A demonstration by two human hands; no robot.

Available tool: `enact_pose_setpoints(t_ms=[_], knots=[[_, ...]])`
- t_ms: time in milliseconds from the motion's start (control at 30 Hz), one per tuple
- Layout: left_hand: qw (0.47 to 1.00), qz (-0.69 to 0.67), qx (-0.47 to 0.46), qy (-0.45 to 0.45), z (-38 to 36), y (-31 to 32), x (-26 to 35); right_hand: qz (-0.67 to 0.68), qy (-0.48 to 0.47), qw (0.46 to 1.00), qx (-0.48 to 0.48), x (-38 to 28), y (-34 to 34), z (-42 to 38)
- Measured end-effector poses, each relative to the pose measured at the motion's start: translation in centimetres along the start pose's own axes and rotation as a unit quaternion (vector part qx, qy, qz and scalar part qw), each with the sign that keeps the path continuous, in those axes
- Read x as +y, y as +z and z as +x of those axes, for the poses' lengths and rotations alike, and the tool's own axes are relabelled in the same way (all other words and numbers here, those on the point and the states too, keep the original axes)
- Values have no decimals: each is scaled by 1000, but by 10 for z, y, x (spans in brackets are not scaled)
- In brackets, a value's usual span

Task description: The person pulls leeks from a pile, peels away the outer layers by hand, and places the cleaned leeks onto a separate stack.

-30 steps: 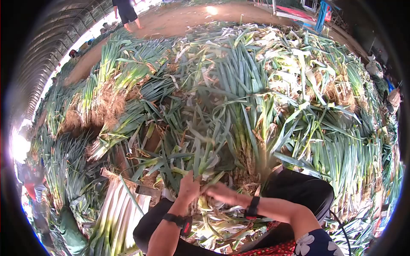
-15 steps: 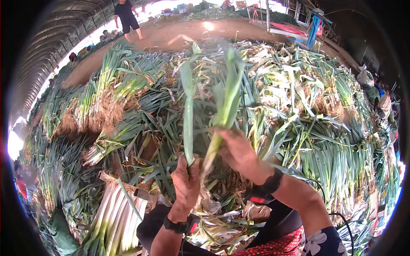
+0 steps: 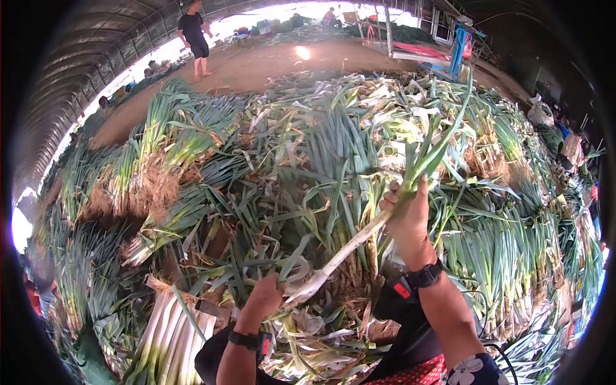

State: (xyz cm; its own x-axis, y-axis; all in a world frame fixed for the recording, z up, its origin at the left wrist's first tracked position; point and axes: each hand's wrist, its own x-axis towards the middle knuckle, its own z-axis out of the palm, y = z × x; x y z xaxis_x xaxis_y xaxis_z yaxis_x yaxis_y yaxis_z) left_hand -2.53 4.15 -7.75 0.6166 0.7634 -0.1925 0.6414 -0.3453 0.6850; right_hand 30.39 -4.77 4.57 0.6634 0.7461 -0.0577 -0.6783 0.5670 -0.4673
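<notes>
My right hand (image 3: 409, 215) is closed round a leek (image 3: 362, 237) where its white stalk turns green. The leek slants, with its leaves toward the upper right and its root end low, close to my left hand (image 3: 263, 297). My left hand is closed, and a loose green leek leaf (image 3: 296, 253) sticks up from its fingers; the grip itself is partly hidden. At the lower left lies a row of cleaned leeks (image 3: 168, 333) with white stalks. Below the held leek is a litter of stripped leaves (image 3: 321, 343).
Heaped leeks (image 3: 346, 141) spread in front of me, with rooted bundles (image 3: 151, 179) at left and more bundles (image 3: 507, 256) at right. A person in dark clothes (image 3: 194, 32) stands on the dirt floor (image 3: 269, 61) beyond. A blue post (image 3: 459, 51) stands at the back right.
My right hand has moved right and up the leek, which has tilted from near upright to a slant. My left hand has lowered, and the leaf with it. The view has shifted slightly.
</notes>
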Motion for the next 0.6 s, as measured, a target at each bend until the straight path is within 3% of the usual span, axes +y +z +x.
enact_pose_setpoints(t_ms=[33, 67, 100, 167, 267, 300, 367, 400, 433, 500, 567, 600], knots=[[993, 100, 27, 56, 3, 7, -4, 9, 20, 999, -26, -4, -2, -3], [984, 167, -29, -55, -5, -9, 40, -21, 31, 999, -36, -3, 5, -11], [984, 166, -29, -52, -4, -11, 52, -1, 64, 995, -77, -3, 5, -14], [957, 246, 118, 101, -4, -15, 65, -8, 125, 987, -101, 5, 11, -24], [966, -97, 151, 188, -2, -22, 117, -46, 181, 973, -133, 27, 13, -41], [948, -57, 183, 255, -3, -21, 131, -95, 132, 974, -157, 40, 9, -47], [910, 11, 233, 344, -9, -18, 152, -191, 136, 947, -220, 59, 4, -60], [911, 16, 234, 338, -9, -14, 150, -101, 250, 952, -148, 56, 26, -72], [924, -9, 241, 297, -8, -9, 146, -68, 318, 927, -187, 53, 25, -75], [934, -35, 247, 255, -7, -10, 145, -116, 294, 927, -202, 69, 24, -75], [978, -145, 120, 86, -9, -23, 143, -142, 310, 922, -182, 72, 22, -77], [979, -145, 117, 83, -10, -21, 142, -141, 312, 922, -179, 73, 21, -79]])
